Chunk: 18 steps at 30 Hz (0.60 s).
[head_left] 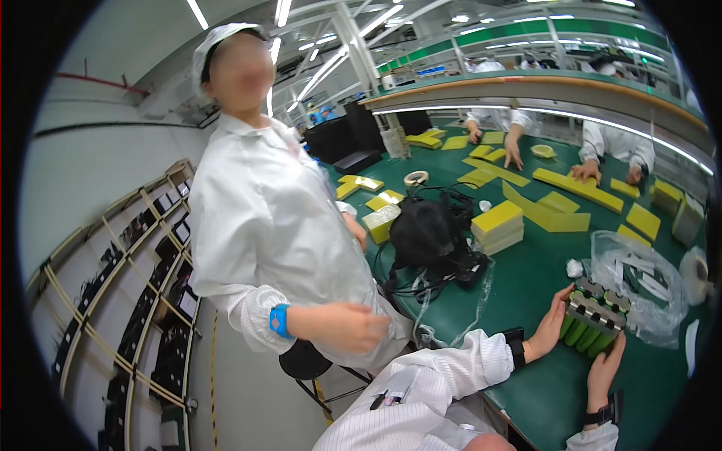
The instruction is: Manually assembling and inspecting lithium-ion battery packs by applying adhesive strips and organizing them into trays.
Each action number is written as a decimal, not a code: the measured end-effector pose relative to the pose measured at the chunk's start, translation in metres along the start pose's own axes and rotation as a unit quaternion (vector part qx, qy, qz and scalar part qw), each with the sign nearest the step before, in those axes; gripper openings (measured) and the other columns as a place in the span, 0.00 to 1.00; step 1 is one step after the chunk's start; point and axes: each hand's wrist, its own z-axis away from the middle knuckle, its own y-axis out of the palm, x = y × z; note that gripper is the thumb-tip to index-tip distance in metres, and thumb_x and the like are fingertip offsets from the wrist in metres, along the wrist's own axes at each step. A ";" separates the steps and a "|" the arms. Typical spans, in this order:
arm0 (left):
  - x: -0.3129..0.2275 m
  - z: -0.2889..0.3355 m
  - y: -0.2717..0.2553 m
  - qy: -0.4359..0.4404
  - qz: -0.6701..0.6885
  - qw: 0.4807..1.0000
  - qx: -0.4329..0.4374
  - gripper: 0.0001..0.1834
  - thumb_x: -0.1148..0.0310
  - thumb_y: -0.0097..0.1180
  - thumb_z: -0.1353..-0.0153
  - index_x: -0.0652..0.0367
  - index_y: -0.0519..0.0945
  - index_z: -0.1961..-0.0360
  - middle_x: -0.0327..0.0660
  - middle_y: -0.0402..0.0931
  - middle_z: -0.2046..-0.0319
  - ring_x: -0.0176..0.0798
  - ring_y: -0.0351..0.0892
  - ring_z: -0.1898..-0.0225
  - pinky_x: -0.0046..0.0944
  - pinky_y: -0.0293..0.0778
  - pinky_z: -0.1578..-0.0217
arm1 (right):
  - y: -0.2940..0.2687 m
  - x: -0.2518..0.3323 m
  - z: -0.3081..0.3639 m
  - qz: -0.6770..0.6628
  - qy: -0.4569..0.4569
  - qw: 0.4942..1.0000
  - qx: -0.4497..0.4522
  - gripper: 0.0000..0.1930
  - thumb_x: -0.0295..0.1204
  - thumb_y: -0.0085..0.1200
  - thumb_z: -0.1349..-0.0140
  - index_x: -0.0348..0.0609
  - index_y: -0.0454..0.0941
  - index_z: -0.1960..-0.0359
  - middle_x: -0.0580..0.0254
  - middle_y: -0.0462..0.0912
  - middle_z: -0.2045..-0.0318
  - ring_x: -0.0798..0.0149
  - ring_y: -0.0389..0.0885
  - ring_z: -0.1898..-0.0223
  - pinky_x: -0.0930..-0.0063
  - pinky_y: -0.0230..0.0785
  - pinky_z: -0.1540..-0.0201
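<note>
A battery pack [590,319] of several green cylindrical cells, with metal strips across its top, is at the right, by the near edge of the green table. My left hand [547,331] is closed on the pack's left side. From the near right, my right hand [605,368] grips its other side, fingers against the cells. Whether the pack rests on the table or is slightly raised, I cannot tell. Beside it lies a clear plastic bag [647,301] with white strips in it. A crumpled white scrap [574,268] sits just beyond the pack.
A co-worker in a white coat [278,218] stands close on my left, one arm over a black stool [304,361]. A black bag with cables [429,233] and a stack of yellow-topped blocks [498,227] occupy the table [519,406]. Other workers' hands [587,171] handle yellow sheets across it.
</note>
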 end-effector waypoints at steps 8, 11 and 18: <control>-0.009 0.002 -0.005 0.010 0.015 1.000 -0.010 0.26 0.55 0.28 0.27 0.60 0.58 0.37 0.42 0.62 0.42 0.36 0.61 0.41 0.33 0.56 0.41 | 0.002 0.027 0.000 -0.021 0.011 0.999 0.024 0.36 0.10 0.33 0.53 0.29 0.50 0.35 0.43 0.56 0.37 0.48 0.53 0.33 0.63 0.45 0.32; 0.001 -0.005 0.007 0.031 -0.052 0.998 -0.032 0.25 0.55 0.30 0.27 0.63 0.60 0.39 0.42 0.66 0.47 0.35 0.65 0.48 0.34 0.60 0.44 | -0.010 0.018 -0.004 -0.038 0.012 0.999 0.005 0.37 0.11 0.37 0.57 0.30 0.55 0.38 0.44 0.61 0.41 0.47 0.58 0.36 0.63 0.46 0.33; -0.007 -0.015 -0.028 0.045 -0.009 0.999 -0.017 0.29 0.52 0.29 0.28 0.63 0.57 0.36 0.47 0.64 0.42 0.41 0.64 0.41 0.42 0.57 0.39 | 0.006 0.082 -0.032 0.039 -0.097 0.994 -0.042 0.41 0.17 0.43 0.58 0.33 0.50 0.34 0.41 0.57 0.38 0.41 0.53 0.36 0.56 0.44 0.33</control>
